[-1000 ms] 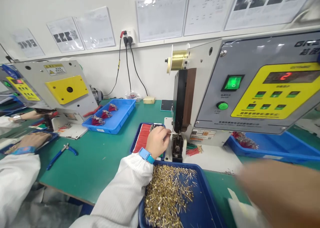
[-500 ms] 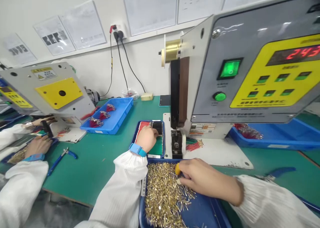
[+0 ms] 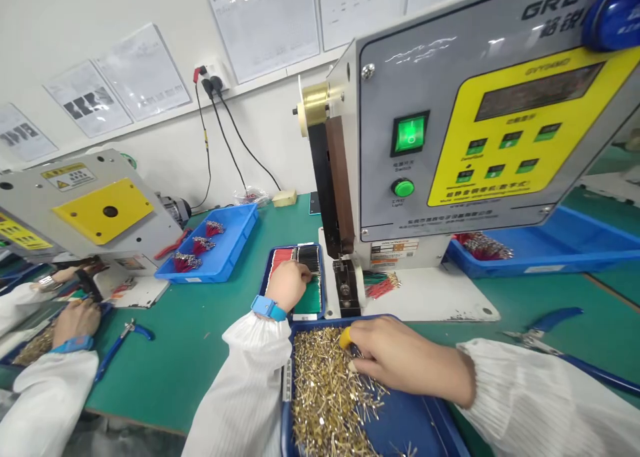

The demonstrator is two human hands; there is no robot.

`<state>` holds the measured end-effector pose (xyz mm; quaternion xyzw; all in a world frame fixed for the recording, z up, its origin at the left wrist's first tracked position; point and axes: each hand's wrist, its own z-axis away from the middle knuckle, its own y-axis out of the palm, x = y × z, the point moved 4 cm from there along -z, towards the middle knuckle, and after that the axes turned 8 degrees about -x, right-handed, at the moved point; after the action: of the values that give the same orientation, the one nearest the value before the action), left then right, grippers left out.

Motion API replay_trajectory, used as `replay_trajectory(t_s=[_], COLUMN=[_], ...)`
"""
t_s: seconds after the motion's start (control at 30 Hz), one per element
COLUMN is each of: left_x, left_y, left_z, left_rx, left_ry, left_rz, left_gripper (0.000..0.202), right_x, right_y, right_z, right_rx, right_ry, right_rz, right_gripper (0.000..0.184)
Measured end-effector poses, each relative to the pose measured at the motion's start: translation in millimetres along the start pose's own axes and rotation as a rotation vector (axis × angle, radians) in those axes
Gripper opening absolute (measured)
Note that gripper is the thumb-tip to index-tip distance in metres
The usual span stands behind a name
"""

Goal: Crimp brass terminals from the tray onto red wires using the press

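Head view, workbench with a green mat, seen from above:
- Left hand [image 3: 287, 287]: fingers curled and closed down over the dark-tipped ends of a row of wires [image 3: 309, 258]; whether they grip the wires cannot be told. A blue wrist strap [image 3: 269, 307] circles the wrist.
- Wire tray [image 3: 320, 290]: dark blue, directly beneath the left hand, just beside the crimping press.
- Right hand [image 3: 400, 357]: fingers bunched and reaching down into the brass terminals [image 3: 330, 390], a yellow finger cot [image 3: 345, 337] on one fingertip; whether any terminal is held cannot be told.
- Terminal tray [image 3: 425, 423]: dark blue, heaped with loose terminals, at the near edge of the bench.
- Crimping press [image 3: 345, 283]: between the wire tray and a small bunch of red and green wires [image 3: 383, 285], below a grey control panel [image 3: 475, 177] with a lit green switch [image 3: 410, 133].
- Blue crates [image 3: 240, 237] and [image 3: 550, 260]: both hold bundled red wires, one on each side of the press.
- Blue-handled pliers [image 3: 545, 323]: on the mat at right.
- Co-worker's hands [image 3: 75, 322] and [image 3: 75, 267]: at the next station, far left.
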<state>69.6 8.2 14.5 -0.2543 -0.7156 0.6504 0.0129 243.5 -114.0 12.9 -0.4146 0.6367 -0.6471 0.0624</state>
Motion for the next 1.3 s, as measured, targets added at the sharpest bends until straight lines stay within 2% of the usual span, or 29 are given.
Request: replay_trajectory(t_s=[0.07,0.13,0.33,0.53,0.77,1.07,1.3], left_x=[-1.1,-2.0,-0.2,-0.3,-0.6,-3.5,-0.9], left_y=[-0.7,0.1,2.0,-0.9,-0.5,-9.9,-0.1], left_z=[0.3,1.1,1.2,1.0,1.2,5.0,1.9], left_rx=[-0.083,-0.115,-0.098,-0.104,-0.109,-0.146,-0.127], left_ry=[0.03,0.045,0.022,0.002,0.018,0.032,0.037], left_rz=[-0.023,-0.04,-0.092,-0.073,-0.056,-0.026,-0.059], left_gripper=[0.022,0.023,0.022,0.02,0.019,0.018,0.02], right_x=[-0.5,-1.6,1.6,1.0,-0.8,-1.4,-2.1], right_y=[2.1,4.1,2.4,-1.4,5.4,4.7,4.6], right_z=[-0.8,-1.2,0.3,0.5,0.4,-0.3,0.0], right_rx=[0.005,0.011,0.011,-0.003,0.015,-0.015,-0.019], right_ry=[-0.007,-0.017,-0.068,0.036,-0.054,-0.048,-0.053], right_rz=[-0.005,-0.01,-0.018,-0.019,0.007,0.02,0.013], right_gripper=[0.014,0.012,0.01,0.011,0.007,0.013,0.012])
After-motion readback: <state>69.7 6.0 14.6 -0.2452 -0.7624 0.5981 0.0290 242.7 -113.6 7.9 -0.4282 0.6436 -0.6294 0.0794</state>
